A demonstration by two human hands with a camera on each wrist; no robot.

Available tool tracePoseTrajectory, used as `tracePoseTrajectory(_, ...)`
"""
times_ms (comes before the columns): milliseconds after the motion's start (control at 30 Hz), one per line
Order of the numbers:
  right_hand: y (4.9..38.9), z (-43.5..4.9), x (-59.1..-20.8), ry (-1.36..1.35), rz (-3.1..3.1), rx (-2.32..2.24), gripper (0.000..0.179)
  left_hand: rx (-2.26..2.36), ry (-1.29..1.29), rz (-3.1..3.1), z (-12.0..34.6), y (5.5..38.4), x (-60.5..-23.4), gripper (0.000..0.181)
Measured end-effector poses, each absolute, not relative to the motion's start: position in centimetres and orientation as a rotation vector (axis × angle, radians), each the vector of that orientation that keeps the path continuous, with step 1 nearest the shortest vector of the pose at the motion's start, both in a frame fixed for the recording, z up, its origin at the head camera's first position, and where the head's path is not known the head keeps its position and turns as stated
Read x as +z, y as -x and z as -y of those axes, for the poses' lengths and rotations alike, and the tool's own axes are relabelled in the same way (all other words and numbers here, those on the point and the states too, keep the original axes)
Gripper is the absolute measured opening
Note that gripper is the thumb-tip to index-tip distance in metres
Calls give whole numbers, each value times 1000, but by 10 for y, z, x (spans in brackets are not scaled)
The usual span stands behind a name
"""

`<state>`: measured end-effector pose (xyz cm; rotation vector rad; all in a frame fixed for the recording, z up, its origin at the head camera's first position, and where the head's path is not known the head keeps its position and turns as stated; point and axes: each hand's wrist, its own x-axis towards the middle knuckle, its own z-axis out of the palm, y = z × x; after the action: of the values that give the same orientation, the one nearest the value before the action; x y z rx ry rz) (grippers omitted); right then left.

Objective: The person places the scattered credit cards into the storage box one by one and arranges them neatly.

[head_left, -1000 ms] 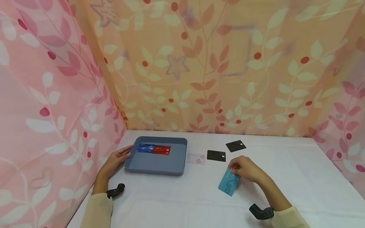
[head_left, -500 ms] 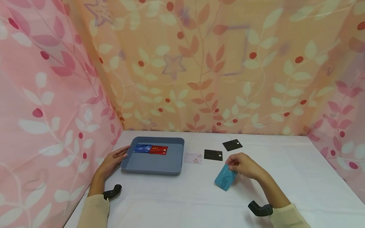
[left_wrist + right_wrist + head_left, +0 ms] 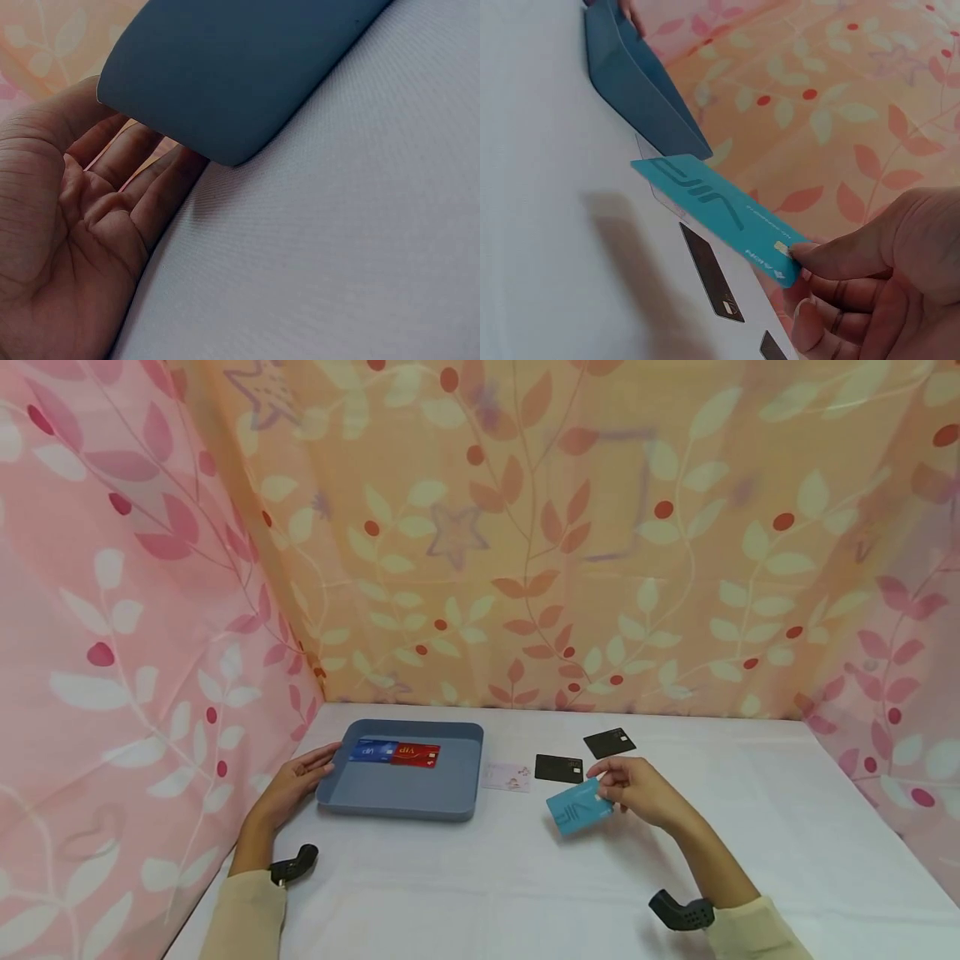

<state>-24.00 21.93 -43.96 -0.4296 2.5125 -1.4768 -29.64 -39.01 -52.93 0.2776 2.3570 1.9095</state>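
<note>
My right hand [image 3: 637, 791] pinches a turquoise VIP card [image 3: 579, 807] between thumb and fingers, above the table. In the right wrist view the thumb lies on the chip end of the card [image 3: 712, 210], and its far end points toward the tray. My left hand [image 3: 295, 782] touches the left side of a blue-grey tray [image 3: 405, 793] with fairly straight fingers; in the left wrist view the fingertips of that hand [image 3: 97, 195] are partly hidden behind the tray's wall [image 3: 217, 82]. A blue card [image 3: 372, 751] and a red VIP card [image 3: 417, 755] lie side by side in the tray.
Right of the tray a pale pink patterned card [image 3: 507, 777] lies on the white tablecloth [image 3: 420, 893]. Two black cards lie beyond it, one nearer [image 3: 558, 768] and one farther back [image 3: 609, 743]. Floral curtains [image 3: 450, 568] enclose the table's back and sides.
The turquoise card has risen from near the table, moved left and swung so that its free end points at the tray. My left hand stays at the tray's side.
</note>
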Motion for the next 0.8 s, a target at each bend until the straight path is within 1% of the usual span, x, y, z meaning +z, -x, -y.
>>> tracePoseTrajectory(200,240,-215,-439,374,-2487,-1549,26,1901,-290,-2359,389,299,-528,55)
tracePoseTrajectory(400,241,-208,-447,415,-2401,-1637,28,1853,-279,-2393,392,299,-528,54)
tracePoseTrajectory(567,240,-200,-452,393,-2378,-1684,29,1833,-278,-2409,392,298,-526,54)
tracePoseTrajectory(800,240,-191,-447,376,-2362,-1711,30,1867,-255,-2387,389,296,-528,54)
